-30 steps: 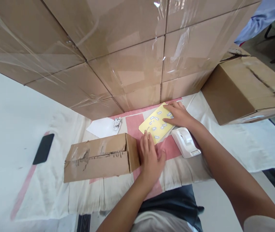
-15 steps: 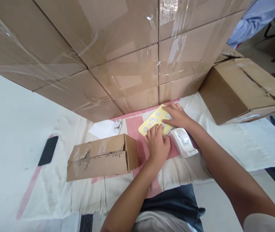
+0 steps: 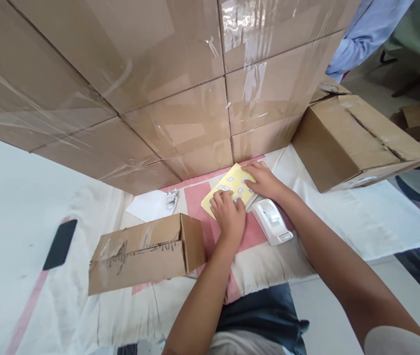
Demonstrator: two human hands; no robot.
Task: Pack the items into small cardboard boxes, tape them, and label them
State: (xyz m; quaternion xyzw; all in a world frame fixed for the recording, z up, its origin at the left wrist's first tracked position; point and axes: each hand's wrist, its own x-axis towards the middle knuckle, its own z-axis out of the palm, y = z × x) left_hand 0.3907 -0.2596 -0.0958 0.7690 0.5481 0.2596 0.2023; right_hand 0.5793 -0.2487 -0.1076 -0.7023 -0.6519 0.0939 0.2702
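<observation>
A yellow sticker sheet [image 3: 229,183] with several small white labels lies on the pink and white cloth [image 3: 258,259] in front of the wall of boxes. My left hand [image 3: 227,216] rests flat on the sheet's near end, fingers pressing down. My right hand [image 3: 264,181] lies on the sheet's far right corner, fingertips touching the labels. A white handheld device [image 3: 270,222] sits just right of my left hand, under my right wrist. A small closed cardboard box [image 3: 143,253] lies left of my left hand.
A tall wall of plastic-wrapped cartons [image 3: 151,84] stands behind. A larger taped box [image 3: 354,140] sits at right. A black phone [image 3: 59,244] lies far left. White paper [image 3: 148,206] with crumpled scraps [image 3: 170,198] lies near the cartons. A person's blue sleeve [image 3: 361,34] shows top right.
My left hand moved forward from beside the small box onto the yellow sheet. My right hand stayed on the sheet. The view shifted slightly right and up.
</observation>
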